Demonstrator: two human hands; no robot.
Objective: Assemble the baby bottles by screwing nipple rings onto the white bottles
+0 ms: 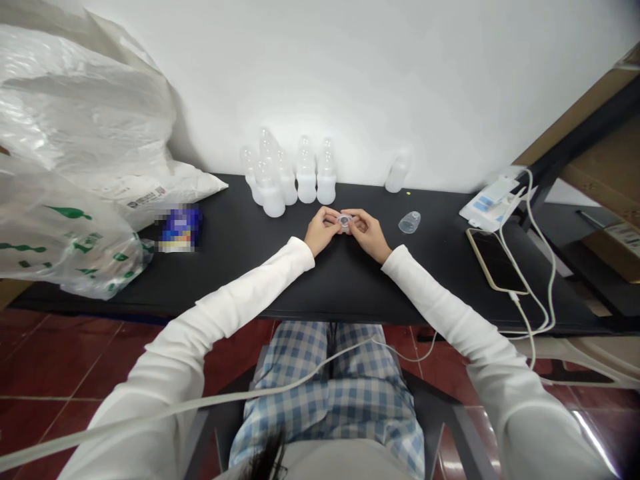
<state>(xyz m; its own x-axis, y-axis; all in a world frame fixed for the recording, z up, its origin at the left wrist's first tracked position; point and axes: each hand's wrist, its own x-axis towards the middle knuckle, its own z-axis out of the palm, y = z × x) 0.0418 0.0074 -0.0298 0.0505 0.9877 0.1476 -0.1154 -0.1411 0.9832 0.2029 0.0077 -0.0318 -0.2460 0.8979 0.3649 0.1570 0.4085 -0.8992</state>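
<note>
Both my hands meet over the middle of the black table [350,280]. My left hand [321,230] and my right hand [367,231] pinch a small round translucent ring-like part [345,221] between their fingertips. Several white translucent bottles [290,177] stand in a cluster just behind my hands, by the wall. One more bottle [397,175] stands apart to the right. A clear cap [409,222] lies on its side next to my right hand.
Large plastic bags [75,167] fill the left end of the table, with a small blue packet [181,227] beside them. A phone [495,260] on a white cable and a white box [489,200] lie at the right. Shelving stands at far right.
</note>
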